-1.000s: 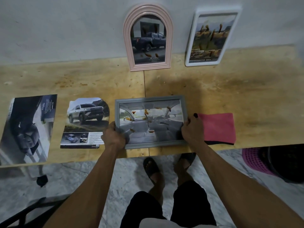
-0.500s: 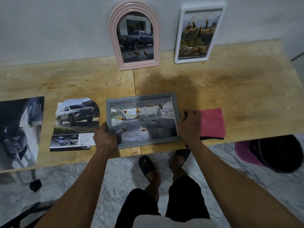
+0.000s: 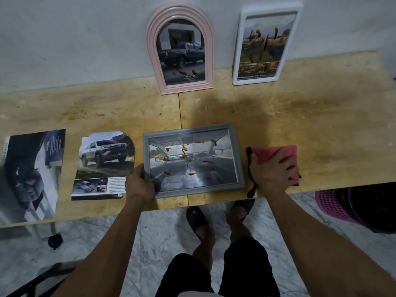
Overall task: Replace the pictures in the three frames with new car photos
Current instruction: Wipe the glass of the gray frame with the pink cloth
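Observation:
A grey landscape frame point(image 3: 240, 160) lies flat near the table's front edge and shows a car interior. My left hand point(image 3: 139, 185) grips its lower left corner. My right hand point(image 3: 270, 174) rests on a pink cloth point(image 3: 272, 152) just right of the frame, fingers spread across it. Against the wall lean a pink arched frame point(image 3: 153, 56) with a dark pickup photo and a white frame point(image 3: 236, 61) with a yellowish car picture. Left of the grey frame lie a loose arch-cut SUV photo point(image 3: 105, 155) and a dark car photo point(image 3: 32, 168).
The wooden table point(image 3: 300, 116) runs along a grey wall. A dark strip point(image 3: 249, 187) shows beside the cloth. Below the table's right end stand a pink basket point(image 3: 330, 204) and a black bin point(image 3: 375, 206). My feet point(image 3: 199, 219) stand on a marble floor.
My right hand has left the grey frame's right edge and moved right onto the pink cloth. My left hand keeps its hold on the frame.

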